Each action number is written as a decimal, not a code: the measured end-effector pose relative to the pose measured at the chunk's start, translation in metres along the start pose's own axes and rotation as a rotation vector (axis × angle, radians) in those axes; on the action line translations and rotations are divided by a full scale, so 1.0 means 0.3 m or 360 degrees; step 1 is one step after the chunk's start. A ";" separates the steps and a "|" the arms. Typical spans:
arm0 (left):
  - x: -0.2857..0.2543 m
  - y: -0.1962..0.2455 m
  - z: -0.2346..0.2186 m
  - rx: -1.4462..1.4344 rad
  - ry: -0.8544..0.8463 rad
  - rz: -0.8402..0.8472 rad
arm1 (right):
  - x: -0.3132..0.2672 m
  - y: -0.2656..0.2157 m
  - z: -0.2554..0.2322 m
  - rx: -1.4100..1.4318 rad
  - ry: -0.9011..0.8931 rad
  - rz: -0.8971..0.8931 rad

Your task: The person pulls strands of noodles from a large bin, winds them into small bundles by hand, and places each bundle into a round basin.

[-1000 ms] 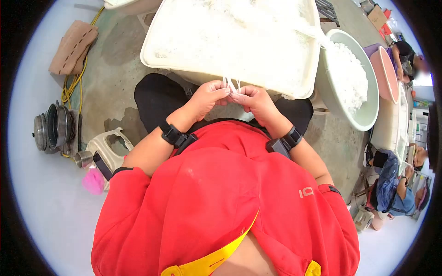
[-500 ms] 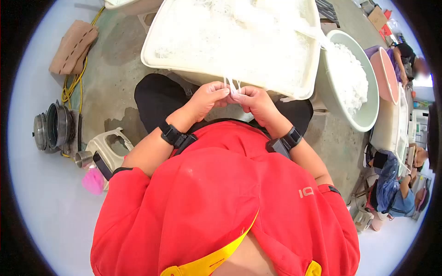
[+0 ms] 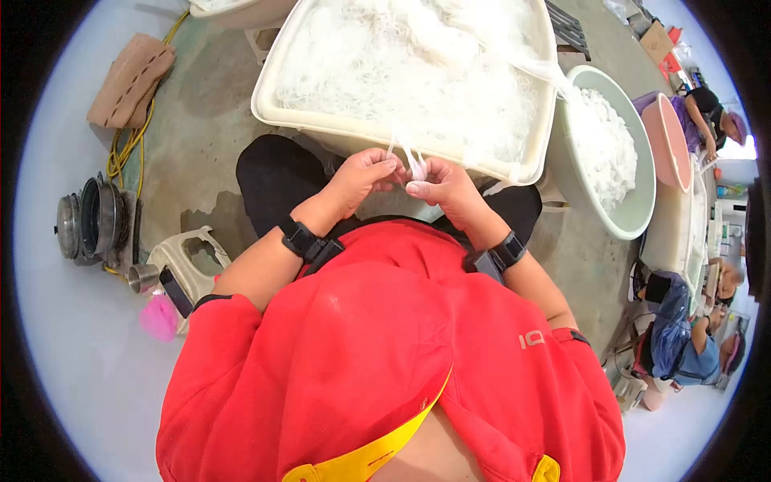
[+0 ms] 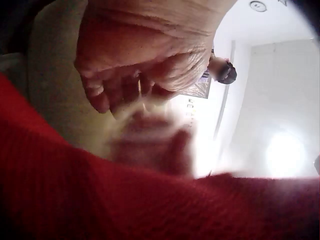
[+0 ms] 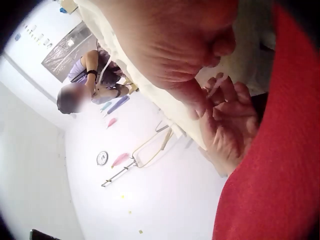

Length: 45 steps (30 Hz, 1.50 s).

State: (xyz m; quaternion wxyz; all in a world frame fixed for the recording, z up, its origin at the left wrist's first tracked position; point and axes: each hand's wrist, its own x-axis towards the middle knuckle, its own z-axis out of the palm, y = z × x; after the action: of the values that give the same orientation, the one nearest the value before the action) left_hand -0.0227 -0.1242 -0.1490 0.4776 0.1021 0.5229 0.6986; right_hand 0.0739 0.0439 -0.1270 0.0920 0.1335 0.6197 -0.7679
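In the head view both hands are close together in front of a cream tub heaped with fine white tangled strands. My left hand pinches a thin white strand between thumb and fingers. Facing it, my right hand grips a small twisted bunch of white strands that runs up over the tub's near edge. The left wrist view shows my left hand's curled fingers, with a blurred hand beyond. In the right wrist view, a short white strand spans between the two hands.
A pale green basin with more white material stands right of the tub, and a pink basin lies beyond it. To the left are a beige stool, metal pots and a yellow cord. Other people sit at far right.
My right hand has shifted slightly down and turned, so more of the white bunch shows at its fingertips. The left hand has dropped a little. The tub's contents appear less washed out.
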 end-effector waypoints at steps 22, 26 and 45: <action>-0.036 0.123 -0.080 0.1784 -0.0047 0.0142 | -0.205 -1.329 -0.119 -0.1848 0.0792 -0.1540; -0.101 0.314 0.002 0.1729 -0.0053 -0.0346 | -0.208 -1.220 -0.108 -0.2682 0.0788 -0.1601; 0.095 0.447 0.351 0.0548 -0.0245 0.0189 | -0.209 -0.403 -0.165 -0.1495 0.0296 -0.1218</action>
State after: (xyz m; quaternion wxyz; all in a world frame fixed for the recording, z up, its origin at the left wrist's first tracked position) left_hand -0.0454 -0.0351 -0.0025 0.4495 0.2660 0.5896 0.6161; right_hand 0.1008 0.1166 -0.0047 -0.1959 -0.0870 0.9014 -0.3763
